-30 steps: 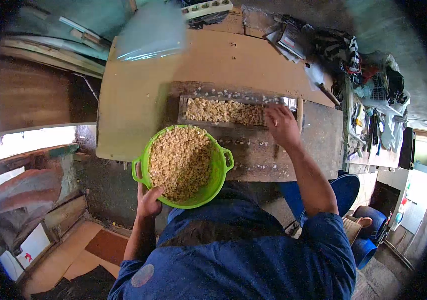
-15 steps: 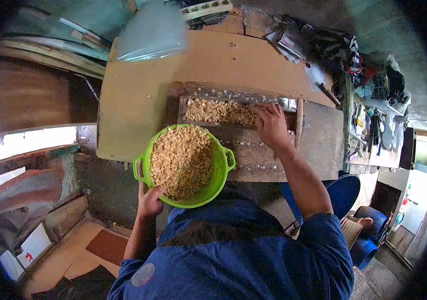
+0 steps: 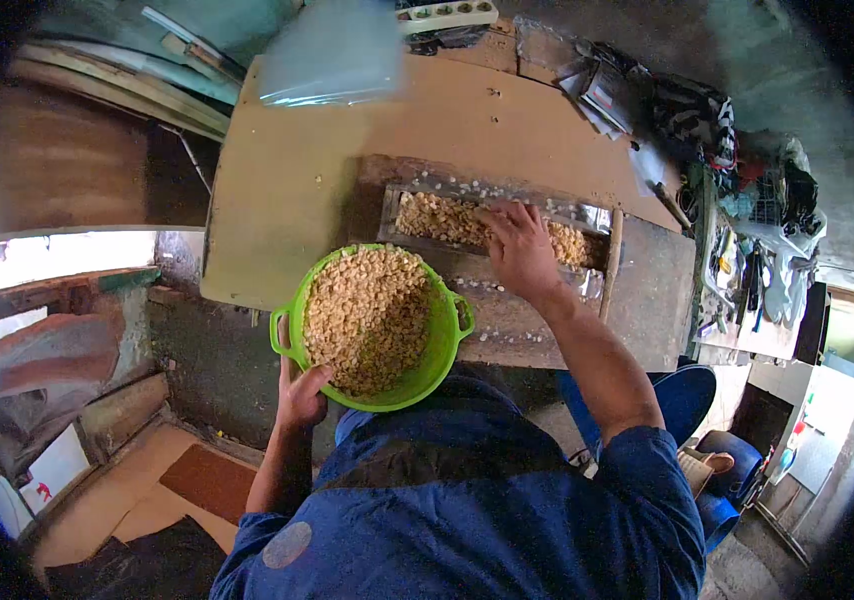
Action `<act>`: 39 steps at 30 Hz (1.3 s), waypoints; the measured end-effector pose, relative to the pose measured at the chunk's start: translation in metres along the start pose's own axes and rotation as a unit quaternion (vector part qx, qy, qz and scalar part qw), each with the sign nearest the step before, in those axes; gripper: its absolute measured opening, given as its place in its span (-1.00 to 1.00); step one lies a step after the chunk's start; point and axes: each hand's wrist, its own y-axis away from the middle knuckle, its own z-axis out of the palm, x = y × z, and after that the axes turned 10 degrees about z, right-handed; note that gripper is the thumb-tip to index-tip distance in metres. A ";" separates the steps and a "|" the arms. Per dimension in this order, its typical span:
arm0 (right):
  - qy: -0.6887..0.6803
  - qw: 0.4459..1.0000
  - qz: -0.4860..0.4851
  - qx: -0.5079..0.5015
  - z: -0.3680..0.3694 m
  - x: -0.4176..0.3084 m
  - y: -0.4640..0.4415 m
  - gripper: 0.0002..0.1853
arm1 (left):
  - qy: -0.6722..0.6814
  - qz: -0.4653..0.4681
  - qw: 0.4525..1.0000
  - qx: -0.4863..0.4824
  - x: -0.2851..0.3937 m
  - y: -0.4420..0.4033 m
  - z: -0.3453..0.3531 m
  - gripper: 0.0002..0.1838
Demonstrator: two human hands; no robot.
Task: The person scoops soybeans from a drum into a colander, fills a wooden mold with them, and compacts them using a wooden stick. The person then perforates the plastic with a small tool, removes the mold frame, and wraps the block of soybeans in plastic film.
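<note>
My left hand (image 3: 304, 396) grips the left side of a green two-handled plastic basin (image 3: 444, 345), thumb over the rim and fingers hidden beneath. The basin is tilted and holds a heap of pale tan, bean-like grains (image 3: 362, 300). On the work table, a long narrow wooden mould (image 3: 392, 212) holds a layer of the same grains, with shiny clear plastic showing at its right end. My right hand (image 3: 522, 250) is over the middle of the mould, palm down, its fingers stretched out and touching the grains. Its fingertips are partly hidden.
The mould lies on a dark wooden board (image 3: 487, 345) sprinkled with loose grains. Behind it spreads the tan table top (image 3: 287, 200), with a clear plastic bag (image 3: 332, 60) at the back left. Papers (image 3: 597, 105) lie back right. A blue barrel (image 3: 682, 395) stands below the table's right side.
My right hand has moved left along the mould, and grains now show to the right of it. My left hand still holds the basin. The camera view has turned slightly.
</note>
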 end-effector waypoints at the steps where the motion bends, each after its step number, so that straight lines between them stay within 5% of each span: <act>1: -0.009 1.000 -0.012 0.004 -0.001 -0.004 0.001 -0.59 | 0.053 -0.030 0.998 0.011 0.002 0.001 0.001 -0.13; 5: -0.056 0.998 0.009 -0.011 -0.001 -0.016 0.001 -0.58 | -0.181 0.107 0.977 -0.035 -0.075 -0.001 -0.066 0.04; 8: -0.036 0.999 -0.021 -0.004 0.003 -0.021 -0.002 -0.59 | -0.145 0.075 0.986 -0.019 -0.088 0.000 -0.077 0.02; 11: -0.060 0.998 -0.031 0.014 0.009 -0.028 -0.006 -0.62 | -0.234 0.138 0.962 -0.014 -0.096 0.002 -0.085 0.01; 13: -0.067 0.997 -0.024 -0.005 0.011 -0.031 -0.007 -0.64 | 0.050 -0.006 0.998 0.042 -0.037 0.000 -0.043 0.03; 20: -0.054 0.998 -0.018 -0.006 0.022 -0.052 -0.029 -0.62 | 0.004 -0.031 0.999 0.031 0.004 -0.003 -0.018 0.17; 23: -0.010 0.999 -0.019 0.049 0.031 -0.059 -0.042 -0.57 | 0.086 -0.026 0.995 0.039 0.007 -0.003 -0.015 0.21; 35: -0.020 0.995 -0.079 -0.064 0.025 -0.060 -0.043 -0.51 | 0.055 -0.029 0.997 0.041 -0.010 -0.010 -0.034 0.26; 39: -0.067 0.996 -0.057 -0.005 0.024 -0.052 -0.039 -0.57 | 0.056 -0.042 0.997 0.045 -0.004 -0.009 -0.035 0.26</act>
